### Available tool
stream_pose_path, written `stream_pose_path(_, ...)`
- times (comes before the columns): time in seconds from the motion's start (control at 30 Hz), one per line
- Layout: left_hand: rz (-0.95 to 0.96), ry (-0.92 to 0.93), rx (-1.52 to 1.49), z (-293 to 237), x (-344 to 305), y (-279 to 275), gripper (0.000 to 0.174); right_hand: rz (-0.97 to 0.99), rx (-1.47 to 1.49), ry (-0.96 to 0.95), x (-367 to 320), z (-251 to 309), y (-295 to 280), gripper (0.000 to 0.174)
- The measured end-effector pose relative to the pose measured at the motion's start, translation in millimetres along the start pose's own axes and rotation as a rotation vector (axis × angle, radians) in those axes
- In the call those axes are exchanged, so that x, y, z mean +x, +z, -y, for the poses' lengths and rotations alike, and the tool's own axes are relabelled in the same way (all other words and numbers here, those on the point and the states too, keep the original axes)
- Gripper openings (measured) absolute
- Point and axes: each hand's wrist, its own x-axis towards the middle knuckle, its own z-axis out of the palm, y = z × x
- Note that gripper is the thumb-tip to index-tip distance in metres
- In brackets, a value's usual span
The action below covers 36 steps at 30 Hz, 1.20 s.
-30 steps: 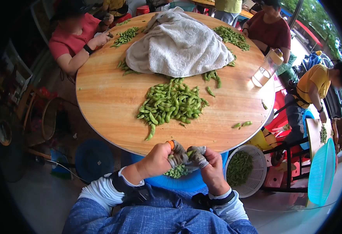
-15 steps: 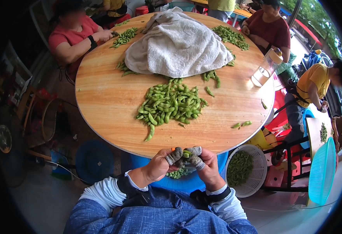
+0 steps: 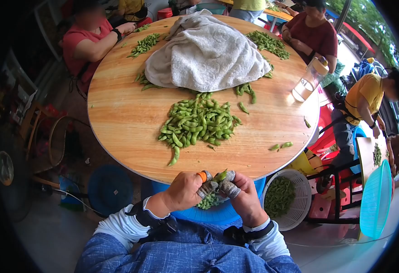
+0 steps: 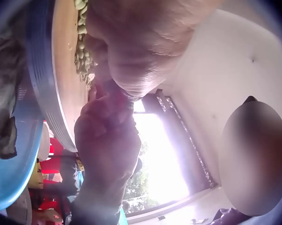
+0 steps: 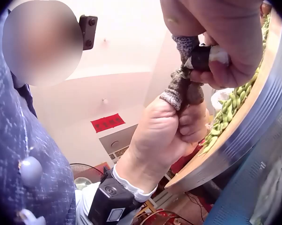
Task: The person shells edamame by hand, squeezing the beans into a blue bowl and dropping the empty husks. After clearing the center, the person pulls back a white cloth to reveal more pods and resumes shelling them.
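Observation:
In the head view a green soybean pod (image 3: pixel 220 175) sits between the fingertips of both hands, in front of the table edge. My left hand (image 3: pixel 185 190) pinches it from one side, with grey knit covers on its thumb and fingertip and an orange band on one finger. From the other side my right hand (image 3: pixel 246 195), also in knit fingertip covers, grips the pod. Both sets of fingertips meet in the right wrist view, where fingers mostly hide the pod. Below them lie shelled beans (image 3: pixel 207 201) in a blue basin (image 3: pixel 226 213).
A pile of pods (image 3: pixel 199 120) lies on the round wooden table (image 3: pixel 127 123), before a white towel (image 3: pixel 213 54). A water bottle (image 3: pixel 309 79) stands at the right. Beside my right hand is a white basket (image 3: pixel 301 198) holding pods. Other people sit around.
The pod between my fingertips now stands up more above them than half a second ago. Both hands stay close together; the person at the left has moved an arm farther along the table.

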Motion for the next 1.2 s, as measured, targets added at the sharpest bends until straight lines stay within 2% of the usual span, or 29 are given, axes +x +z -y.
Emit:
stream_pose_path(0.13, -0.078, 0.028, 0.114, -0.1, 0.1, -2.4, 0.017, -0.051, -0.032, -0.054, 0.5, 2.9, 9.7, 0.019)
stream_pose_path(0.23, -0.1, 0.063, 0.093, 2.8, -0.6, 0.4, 0.014, 0.004, -0.023, -0.086, 1.5, -2.4, 5.6, 0.021)
stream_pose_path(0.33, 0.05, -0.195, -0.65, -1.5, 0.8, -2.0, 0.012, -0.041, -0.085, -0.13, -0.9, -4.0, 7.1, 0.02)
stream_pose_path(0.43, 0.175, -0.269, -0.888, 2.2, 0.1, -8.2, 0.014, -0.07, -0.073, -0.079, -4.1, 7.0, 5.0, 0.021)
stream_pose_path(0.53, 0.235, -0.289, -0.977, 8.1, -1.3, -3.8, 0.012, -0.079, -0.05, -0.038, -4.6, 16.6, 7.8, 0.022)
stream_pose_path(0.8, 0.245, -0.398, -1.158, 1.4, -2.2, -4.6, 0.008, -0.028, -0.032, -0.002, -2.2, 14.7, 4.2, 0.024)
stream_pose_path(1.07, 0.279, -0.448, -1.352, 10.8, -6.3, 4.0, 0.013, 0.005, 0.198, 0.054, -2.3, 13.2, 2.9, 0.028)
stream_pose_path(1.13, 0.305, -0.424, -1.505, 17.6, -7.8, 6.0, 0.016, 0.051, 0.182, 0.024, -2.4, 12.5, 1.8, 0.027)
stream_pose_path(1.2, 0.319, -0.448, -1.49, 15.5, -6.4, 4.0, 0.018, 0.064, 0.133, 0.005, -3.6, 11.3, 2.6, 0.027)
